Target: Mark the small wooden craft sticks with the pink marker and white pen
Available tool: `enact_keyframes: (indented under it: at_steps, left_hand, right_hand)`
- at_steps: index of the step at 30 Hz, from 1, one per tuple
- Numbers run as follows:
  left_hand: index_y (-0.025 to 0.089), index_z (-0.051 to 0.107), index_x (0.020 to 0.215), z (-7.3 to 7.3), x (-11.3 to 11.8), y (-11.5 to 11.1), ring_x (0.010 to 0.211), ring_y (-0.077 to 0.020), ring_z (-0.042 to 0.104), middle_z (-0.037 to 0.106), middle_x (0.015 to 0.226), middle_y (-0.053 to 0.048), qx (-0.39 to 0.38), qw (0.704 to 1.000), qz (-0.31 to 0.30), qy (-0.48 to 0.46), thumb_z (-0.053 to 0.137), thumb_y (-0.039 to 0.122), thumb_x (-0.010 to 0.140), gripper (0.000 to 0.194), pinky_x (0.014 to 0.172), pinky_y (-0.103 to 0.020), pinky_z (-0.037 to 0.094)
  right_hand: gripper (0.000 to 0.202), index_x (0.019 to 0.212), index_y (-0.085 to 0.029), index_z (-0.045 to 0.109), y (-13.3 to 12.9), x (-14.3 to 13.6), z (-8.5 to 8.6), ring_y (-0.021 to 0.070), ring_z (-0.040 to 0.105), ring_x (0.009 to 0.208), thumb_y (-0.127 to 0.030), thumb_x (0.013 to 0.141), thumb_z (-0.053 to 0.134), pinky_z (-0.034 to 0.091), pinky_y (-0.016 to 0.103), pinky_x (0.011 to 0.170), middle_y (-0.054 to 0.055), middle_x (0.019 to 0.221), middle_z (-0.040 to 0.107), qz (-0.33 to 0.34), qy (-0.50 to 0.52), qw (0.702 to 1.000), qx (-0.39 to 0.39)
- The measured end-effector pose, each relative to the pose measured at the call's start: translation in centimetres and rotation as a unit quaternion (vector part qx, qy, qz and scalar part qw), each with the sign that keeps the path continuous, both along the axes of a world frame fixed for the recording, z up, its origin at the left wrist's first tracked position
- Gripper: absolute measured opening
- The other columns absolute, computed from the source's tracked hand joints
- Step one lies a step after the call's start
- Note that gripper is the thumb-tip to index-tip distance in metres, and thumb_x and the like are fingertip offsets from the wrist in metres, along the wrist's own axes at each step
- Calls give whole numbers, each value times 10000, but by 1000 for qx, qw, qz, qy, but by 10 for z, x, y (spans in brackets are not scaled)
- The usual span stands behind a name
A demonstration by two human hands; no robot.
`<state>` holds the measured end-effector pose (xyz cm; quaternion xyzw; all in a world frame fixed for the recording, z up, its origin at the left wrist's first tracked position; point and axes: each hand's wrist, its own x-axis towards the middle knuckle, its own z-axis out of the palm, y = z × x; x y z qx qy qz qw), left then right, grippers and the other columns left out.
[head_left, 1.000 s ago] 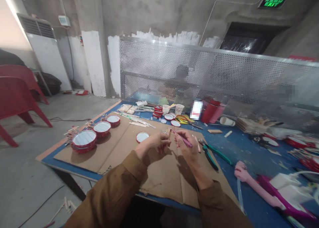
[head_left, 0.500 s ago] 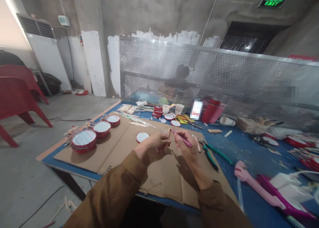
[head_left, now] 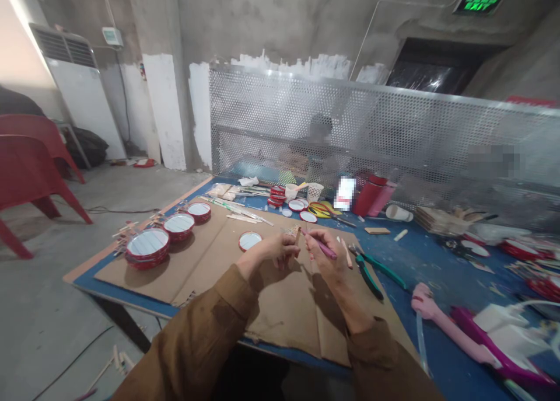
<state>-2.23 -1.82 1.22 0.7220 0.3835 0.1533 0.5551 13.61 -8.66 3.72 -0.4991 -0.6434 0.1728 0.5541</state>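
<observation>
My left hand (head_left: 280, 250) is closed, pinching a short wooden stick (head_left: 298, 235) upright above the cardboard sheet (head_left: 210, 272). My right hand (head_left: 324, 260) grips a slim tool with a purple handle (head_left: 326, 249), its tip close to the stick; I cannot make out the tip or whether it touches. Just left of my left hand lies a round, white-topped, red-rimmed disc (head_left: 250, 241). A pale stick (head_left: 345, 253) and green-handled pliers (head_left: 371, 272) rest to the right of my right hand.
Red drum-like tins (head_left: 147, 246) with white tops stand at left beside loose sticks. Behind are paper cups (head_left: 314, 191), yellow-handled scissors (head_left: 321, 209), a phone (head_left: 345, 192) and a red bottle (head_left: 371, 195). A pink glue gun (head_left: 450, 325) lies at right. A perforated metal screen (head_left: 271, 115) borders the back.
</observation>
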Motion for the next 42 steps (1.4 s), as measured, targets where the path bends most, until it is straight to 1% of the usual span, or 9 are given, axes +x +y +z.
enact_keyframes:
  at_steps: [5, 9, 13, 18, 22, 28, 35, 39, 42]
  left_hand:
    - [148, 570, 891, 1, 0, -1, 436, -119, 549, 543, 551, 18, -6, 1000, 7, 0, 572, 425, 895, 277, 471, -225, 448]
    - [153, 550, 861, 2, 1, -3, 443, -120, 549, 529, 536, 22, -7, 1000, 11, 6, 535, 388, 919, 243, 480, -223, 453]
    - [146, 545, 872, 4, 2, -4, 437, -120, 548, 535, 541, 22, -8, 1000, 10, 15, 500, 325, 933, 195, 487, -232, 458]
    - [140, 560, 912, 4, 1, -4, 419, -123, 544, 540, 531, 22, -4, 1000, 11, 4, 538, 380, 925, 241, 482, -233, 450]
    - [147, 551, 882, 3, 1, -4, 415, -119, 541, 535, 526, 24, -5, 1000, 12, 10, 518, 349, 934, 211, 474, -227, 448]
    - [152, 551, 872, 5, 0, -5, 407, -113, 536, 538, 527, 26, -5, 1000, 9, -6, 560, 408, 916, 259, 464, -218, 441]
    - [156, 546, 848, 7, 0, -6, 404, -119, 535, 537, 518, 22, -6, 1000, 15, 1, 532, 335, 926, 195, 458, -222, 442]
    - [156, 552, 851, 5, 1, -5, 405, -121, 540, 537, 518, 23, -7, 1000, 11, -3, 547, 364, 921, 219, 456, -222, 442]
    - [155, 549, 860, 3, 0, -4, 405, -115, 538, 548, 522, 21, -9, 1000, 10, -5, 543, 366, 922, 220, 455, -217, 443]
  right_hand:
    - [270, 824, -204, 671, -3, -1, 4, 211, 650, 717, -462, 848, 597, 519, 354, 744, 49, 720, 692, -8, -37, 999, 20]
    - [289, 840, -199, 662, -4, -1, 5, 213, 644, 705, -477, 849, 583, 513, 344, 706, 46, 714, 686, -3, -29, 1000, 2]
    - [277, 798, -200, 653, -4, -1, 6, 211, 643, 706, -463, 845, 581, 507, 345, 737, 43, 695, 679, -12, -34, 999, 7]
    - [291, 793, -199, 661, -5, -2, 7, 212, 644, 704, -470, 844, 571, 501, 344, 740, 47, 702, 685, -12, -41, 999, 5]
    - [293, 795, -201, 659, -5, -3, 8, 201, 638, 681, -476, 842, 567, 498, 343, 753, 43, 701, 690, -15, -42, 999, 1]
    - [290, 790, -199, 662, -5, -3, 8, 205, 635, 680, -471, 836, 569, 503, 345, 739, 52, 706, 692, -20, -45, 999, 12]
    - [261, 804, -206, 662, -3, -2, 5, 209, 641, 696, -456, 826, 591, 507, 333, 691, 41, 685, 678, -10, -23, 1000, 18]
    - [268, 831, -201, 664, -2, -1, 3, 211, 645, 702, -460, 834, 598, 505, 325, 657, 40, 681, 673, 0, -14, 1000, 5]
    - [269, 842, -204, 665, -2, -1, 4, 210, 650, 710, -464, 835, 598, 512, 330, 674, 36, 683, 675, -5, -11, 1000, 12]
